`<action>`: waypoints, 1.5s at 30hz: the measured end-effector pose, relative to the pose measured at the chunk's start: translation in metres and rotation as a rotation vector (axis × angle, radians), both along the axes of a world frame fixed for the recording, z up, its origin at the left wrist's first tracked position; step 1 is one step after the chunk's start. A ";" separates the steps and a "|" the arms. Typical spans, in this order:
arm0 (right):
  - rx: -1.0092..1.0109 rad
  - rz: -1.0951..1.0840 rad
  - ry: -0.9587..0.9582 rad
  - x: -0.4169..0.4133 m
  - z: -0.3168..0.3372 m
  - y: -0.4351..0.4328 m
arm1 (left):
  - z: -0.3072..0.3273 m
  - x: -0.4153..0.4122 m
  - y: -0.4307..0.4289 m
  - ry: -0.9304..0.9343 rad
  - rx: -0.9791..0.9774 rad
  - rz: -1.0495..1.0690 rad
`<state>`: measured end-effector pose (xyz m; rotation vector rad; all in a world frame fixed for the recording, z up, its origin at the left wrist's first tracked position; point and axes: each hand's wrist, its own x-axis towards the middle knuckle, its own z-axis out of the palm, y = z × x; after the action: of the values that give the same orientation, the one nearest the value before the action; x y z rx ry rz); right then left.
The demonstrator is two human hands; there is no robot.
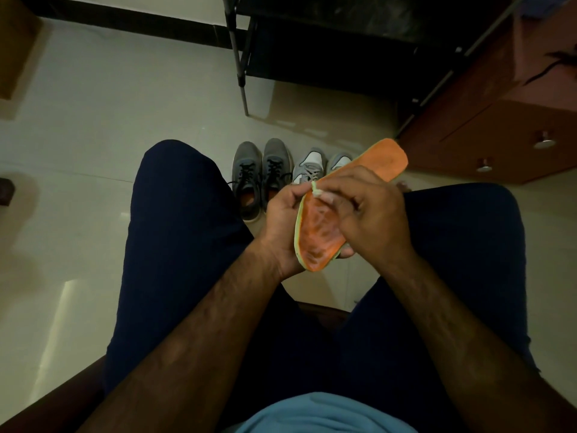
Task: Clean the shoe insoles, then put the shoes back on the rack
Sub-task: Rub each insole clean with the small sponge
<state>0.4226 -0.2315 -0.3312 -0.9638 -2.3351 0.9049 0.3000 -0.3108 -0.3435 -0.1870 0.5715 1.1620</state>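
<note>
Dim light; pale glossy floor [93, 120] meets black skirting [131, 18] and a reddish-brown cabinet [487, 132].

My feed is dim and murky, with a yellow-green cast. Left of the left hand [281, 220], lower down, the pale floor [93, 120] carries one soft streak of glare. Beyond both hands the rack [327, 42] sinks to near black. Only the orange insole [318, 235] reads clearly. The white wad [316, 190] at the fingertips of the right hand [371, 210] is smeared. Straight edges bow outward near the frame's borders.
</note>
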 end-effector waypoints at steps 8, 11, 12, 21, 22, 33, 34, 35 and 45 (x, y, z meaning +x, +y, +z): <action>-0.009 0.019 0.002 -0.005 0.000 -0.002 | 0.001 0.003 0.001 0.037 -0.060 0.038; -0.052 -0.126 -0.007 -0.001 -0.002 0.011 | -0.002 0.005 0.002 0.092 -0.075 0.003; -0.040 -0.177 -0.033 0.000 -0.003 0.014 | -0.003 0.006 0.003 0.112 -0.085 -0.003; -0.051 -0.208 -0.050 0.001 -0.004 0.013 | -0.009 0.006 0.003 0.143 -0.086 -0.004; -0.032 -0.190 -0.059 -0.001 -0.005 0.011 | -0.008 0.006 0.003 0.134 -0.078 -0.002; -0.014 -0.022 -0.022 -0.004 -0.004 -0.001 | -0.009 0.006 0.003 0.059 -0.062 0.067; -0.022 0.003 -0.004 -0.003 -0.003 -0.002 | -0.010 0.005 0.003 0.063 -0.070 0.075; -0.035 -0.029 -0.003 -0.002 -0.004 0.001 | -0.010 0.004 0.004 0.082 -0.067 0.058; -0.093 -0.161 -0.010 0.005 -0.008 0.012 | -0.008 0.005 0.005 0.146 -0.066 0.015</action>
<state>0.4272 -0.2200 -0.3392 -1.1780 -2.2026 0.9523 0.3046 -0.3062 -0.3519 -0.1638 0.7394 1.1787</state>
